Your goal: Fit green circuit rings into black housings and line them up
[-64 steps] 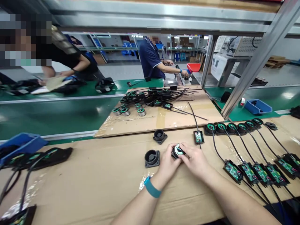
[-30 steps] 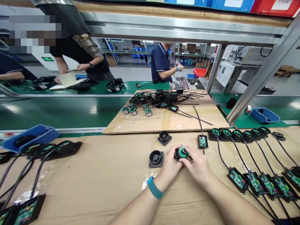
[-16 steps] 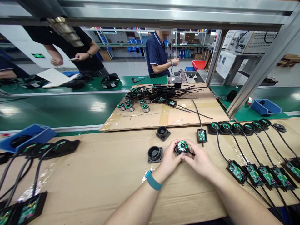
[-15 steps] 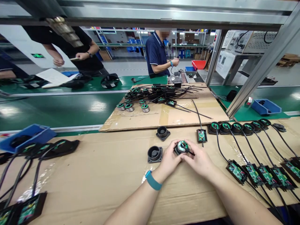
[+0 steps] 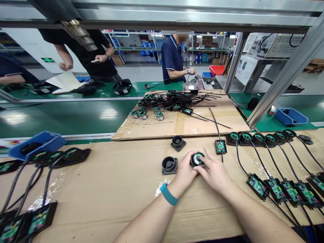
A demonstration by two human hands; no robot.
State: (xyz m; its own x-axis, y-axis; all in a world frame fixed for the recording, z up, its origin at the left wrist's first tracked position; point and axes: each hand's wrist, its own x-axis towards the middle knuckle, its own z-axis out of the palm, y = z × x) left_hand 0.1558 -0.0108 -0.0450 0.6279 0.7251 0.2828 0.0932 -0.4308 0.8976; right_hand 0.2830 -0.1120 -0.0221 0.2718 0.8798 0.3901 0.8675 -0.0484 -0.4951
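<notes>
Left lane: wide bare cardboard [image 5: 108,189] between wristband [image 5: 170,195] and left cables [image 5: 47,184].
Ahead, left hand [image 5: 186,170]: two black cups [image 5: 169,165] block, slim gap between.
Ahead, right hand [image 5: 215,172]: bare lane between far cup and circuit box [image 5: 221,147].
Right lane: bare strip, then black cables [image 5: 237,153] obstruct.
Overhead: metal beam [image 5: 192,13] spans; slanted post [image 5: 283,71] at right.

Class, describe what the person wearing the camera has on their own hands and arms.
The left hand wears a wide, flat teal band at the wrist; the right hand has none. Both are ungloved, and no sleeve covers the forearms in view.
</notes>
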